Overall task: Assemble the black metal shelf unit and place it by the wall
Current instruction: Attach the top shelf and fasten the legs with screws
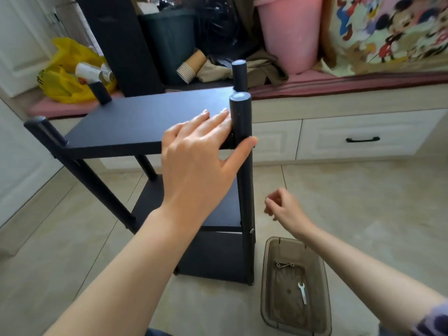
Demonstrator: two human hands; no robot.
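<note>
The black metal shelf unit (135,122) stands upright on the tiled floor, with three boards between four round posts. My left hand (198,161) rests flat on the top board at its front right corner. Its fingers are straight and its thumb lies against the front right post (242,110). My right hand (283,209) hovers lower, to the right of that post, fingers curled and tips pinched on a small pale piece that looks like a screw.
A smoky plastic tray (266,299) on the floor by the shelf's foot holds a small wrench (302,292) and a few screws (284,265). Behind are a bench with drawers (363,139), a leaning black board (121,44), a pink bucket (288,32) and a yellow bag (65,71).
</note>
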